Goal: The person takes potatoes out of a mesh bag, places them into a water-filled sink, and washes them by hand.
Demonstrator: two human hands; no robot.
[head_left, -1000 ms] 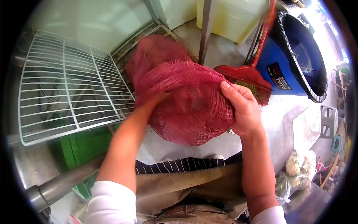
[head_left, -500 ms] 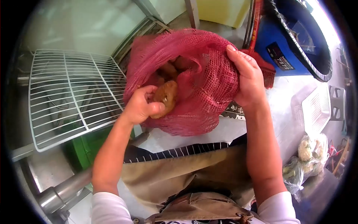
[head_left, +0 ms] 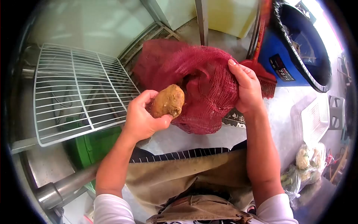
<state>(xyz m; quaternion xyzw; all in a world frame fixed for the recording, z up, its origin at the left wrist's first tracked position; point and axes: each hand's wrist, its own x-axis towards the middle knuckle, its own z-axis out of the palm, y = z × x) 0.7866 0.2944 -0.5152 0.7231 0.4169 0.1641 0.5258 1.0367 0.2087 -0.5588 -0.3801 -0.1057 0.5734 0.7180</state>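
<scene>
My left hand is closed round a brown, lumpy potato, thumb below it and fingers behind. The potato is in front of the left side of a red mesh bag, near its mouth. My right hand pinches the right edge of the bag, thumb uppermost. The bag's mouth gapes towards me, and its inside is mostly dark and hidden behind the mesh folds and the potato.
A white wire rack stands at left above a green container. At upper right are a red broom and a blue bin with a black liner. A white basket and bagged vegetables lie at right.
My left hand has drawn the potato up and towards the camera, out from the bag's mouth. The bag has slumped lower and its opening has narrowed. My right hand keeps its hold.
</scene>
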